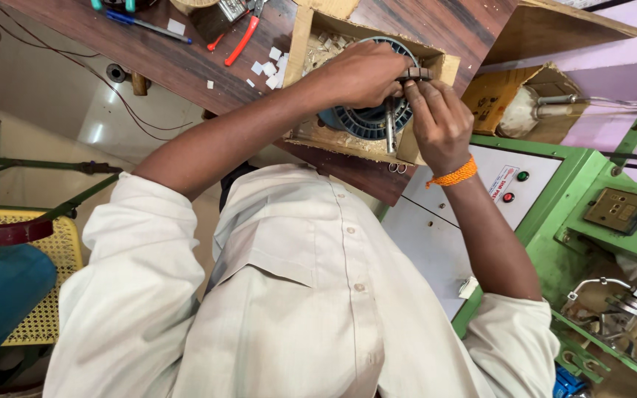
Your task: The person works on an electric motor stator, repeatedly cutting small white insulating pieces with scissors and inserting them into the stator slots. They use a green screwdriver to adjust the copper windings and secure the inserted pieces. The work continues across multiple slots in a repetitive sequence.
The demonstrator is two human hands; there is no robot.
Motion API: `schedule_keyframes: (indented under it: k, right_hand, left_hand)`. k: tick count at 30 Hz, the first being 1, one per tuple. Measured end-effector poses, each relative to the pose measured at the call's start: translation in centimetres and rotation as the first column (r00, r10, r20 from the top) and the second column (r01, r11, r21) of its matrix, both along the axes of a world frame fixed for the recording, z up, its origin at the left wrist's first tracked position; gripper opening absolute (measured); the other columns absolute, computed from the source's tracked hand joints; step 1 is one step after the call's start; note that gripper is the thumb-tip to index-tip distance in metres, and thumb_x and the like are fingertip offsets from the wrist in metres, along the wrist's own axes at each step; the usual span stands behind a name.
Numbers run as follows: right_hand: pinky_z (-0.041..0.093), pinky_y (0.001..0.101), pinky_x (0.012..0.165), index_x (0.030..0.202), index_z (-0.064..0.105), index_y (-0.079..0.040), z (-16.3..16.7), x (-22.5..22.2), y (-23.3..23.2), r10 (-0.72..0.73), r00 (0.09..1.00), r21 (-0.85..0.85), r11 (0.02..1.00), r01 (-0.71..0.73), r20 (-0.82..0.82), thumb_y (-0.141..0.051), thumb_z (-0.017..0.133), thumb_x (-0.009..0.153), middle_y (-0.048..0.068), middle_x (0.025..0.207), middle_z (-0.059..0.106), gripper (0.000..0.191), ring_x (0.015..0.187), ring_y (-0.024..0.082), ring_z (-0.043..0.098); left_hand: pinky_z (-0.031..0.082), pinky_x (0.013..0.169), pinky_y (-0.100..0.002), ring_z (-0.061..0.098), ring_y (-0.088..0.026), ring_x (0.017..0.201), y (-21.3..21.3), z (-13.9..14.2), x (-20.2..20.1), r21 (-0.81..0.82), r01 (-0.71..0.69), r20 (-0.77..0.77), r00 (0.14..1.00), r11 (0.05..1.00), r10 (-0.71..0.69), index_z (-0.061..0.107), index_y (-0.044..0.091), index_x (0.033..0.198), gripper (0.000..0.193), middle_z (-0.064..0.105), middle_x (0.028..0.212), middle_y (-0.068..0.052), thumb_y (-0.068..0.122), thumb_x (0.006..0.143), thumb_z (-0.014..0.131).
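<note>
A round blue ribbed motor part (369,121) lies in an open wooden box (300,51) on a dark wooden bench. My left hand (363,74) reaches over it from the left, fingers curled. My right hand (440,121), with an orange thread band at the wrist, comes up from the right. Between the fingertips of both hands is a small dark metal piece (416,73), held just above the blue part's rim. A short metal rod (391,127) stands at the blue part's right side, under my hands.
Red-handled pliers (243,40), a blue pen (149,28) and white paper scraps (268,66) lie on the bench (178,63). A green machine with a white button panel (514,184) stands at right. A yellow woven seat (38,295) sits lower left.
</note>
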State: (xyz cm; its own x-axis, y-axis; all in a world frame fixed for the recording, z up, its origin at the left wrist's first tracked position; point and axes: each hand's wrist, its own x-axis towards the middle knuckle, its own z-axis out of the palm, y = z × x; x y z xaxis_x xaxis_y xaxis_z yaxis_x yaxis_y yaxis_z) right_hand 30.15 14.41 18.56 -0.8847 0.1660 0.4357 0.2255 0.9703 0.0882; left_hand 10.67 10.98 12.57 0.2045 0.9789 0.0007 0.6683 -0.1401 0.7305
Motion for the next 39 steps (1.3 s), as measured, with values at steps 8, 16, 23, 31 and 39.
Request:
schedule_keyframes:
  k: [8, 16, 23, 31, 39]
  right_hand:
    - [0.05, 0.0388, 0.073, 0.111, 0.08, -0.006, -2.8, 2.2, -0.1, -0.052, 0.996, 0.08, 0.995, 0.058, -0.077, -0.003, 0.082, 0.086, 0.004, 0.106, 0.074, 0.025, 0.09, 0.023, 0.058]
    - [0.049, 0.0445, 0.092, 0.124, 0.07, -0.004, -5.6, 3.0, -2.0, -0.259, 0.917, -0.464, 0.881, 0.095, -0.303, -0.029, 0.094, 0.085, 0.008, 0.115, 0.063, 0.052, 0.105, 0.03, 0.056]
    - [0.052, 0.0366, 0.099, 0.129, 0.072, -0.004, -4.7, 2.5, -2.4, -0.322, 0.93, -0.787, 0.614, 0.063, -0.176, -0.01, 0.089, 0.085, 0.011, 0.125, 0.075, 0.047, 0.11, 0.026, 0.061]
    - [0.053, 0.0377, 0.1, 0.131, 0.07, -0.003, -5.2, 1.8, -3.5, -0.361, 0.904, -0.757, 0.65, 0.068, -0.229, -0.004, 0.087, 0.086, 0.01, 0.122, 0.075, 0.047, 0.111, 0.026, 0.061]
    - [0.052, 0.0389, 0.098, 0.127, 0.073, -0.005, -5.4, 1.5, -3.5, -0.359, 0.901, -0.67, 0.734, 0.11, -0.246, -0.014, 0.086, 0.089, 0.01, 0.121, 0.076, 0.041, 0.107, 0.027, 0.061]
  left_hand:
    - [0.052, 0.079, -0.053, 0.069, -0.043, 0.091, -1.0, 1.3, -0.6, 0.083, 0.099, -0.041, 0.995, 0.992, -0.096, 0.069, 0.004, 0.113, 0.027, 0.072, 0.095, -0.023, 0.02, 0.092, 0.072]
    - [0.054, 0.082, -0.047, 0.069, -0.035, 0.097, -5.1, 0.3, -1.7, 0.336, 0.147, 0.033, 0.985, 0.93, -0.168, 0.057, 0.008, 0.145, 0.07, 0.072, 0.118, -0.012, 0.034, 0.085, 0.082]
    - [0.052, 0.105, -0.043, 0.064, -0.028, 0.119, -6.6, -3.9, 0.7, 0.615, -0.162, 0.181, 0.982, 0.772, 0.062, 0.055, 0.01, 0.143, 0.063, 0.065, 0.131, -0.007, 0.038, 0.095, 0.085]
    - [0.044, 0.092, -0.046, 0.058, -0.027, 0.108, -6.3, -7.5, 2.9, 0.695, -0.253, 0.092, 0.96, 0.673, 0.266, 0.054, 0.008, 0.129, 0.049, 0.059, 0.115, -0.008, 0.046, 0.103, 0.071]
    - [0.044, 0.089, -0.046, 0.057, -0.028, 0.104, -6.2, -7.3, 3.3, 0.719, -0.281, 0.103, 0.947, 0.636, 0.303, 0.056, 0.007, 0.125, 0.046, 0.057, 0.112, -0.009, 0.043, 0.102, 0.071]
